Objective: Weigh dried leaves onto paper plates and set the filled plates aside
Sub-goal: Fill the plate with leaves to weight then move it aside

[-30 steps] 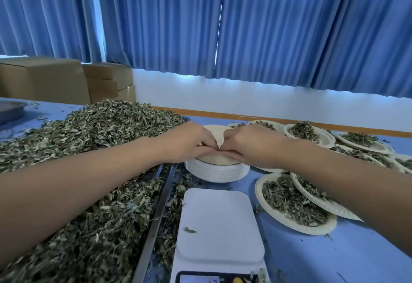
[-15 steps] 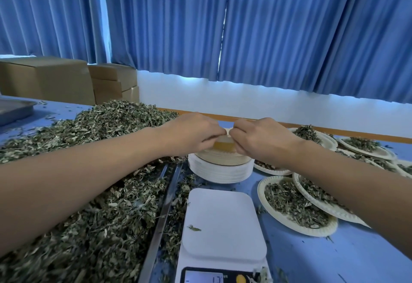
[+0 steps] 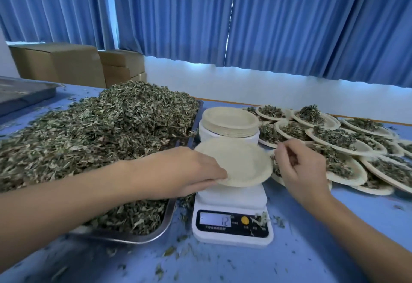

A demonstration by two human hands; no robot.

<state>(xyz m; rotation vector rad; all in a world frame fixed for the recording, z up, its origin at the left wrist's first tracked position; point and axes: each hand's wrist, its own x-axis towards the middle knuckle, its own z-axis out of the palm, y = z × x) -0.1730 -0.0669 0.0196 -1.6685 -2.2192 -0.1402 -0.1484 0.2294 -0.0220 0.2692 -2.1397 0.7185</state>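
One pale, empty paper plate [image 3: 243, 166]

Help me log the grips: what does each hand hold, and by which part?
The left hand holds the empty paper plate by its left rim, over the scale. The right hand holds nothing; its fingers are loosely curled.

Matt paper plate [image 3: 240, 162], shiny metal tray [image 3: 156, 231]

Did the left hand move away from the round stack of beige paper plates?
Yes. The left hand left the stack of beige paper plates, coming nearer the person, holding one empty plate at the white scale.
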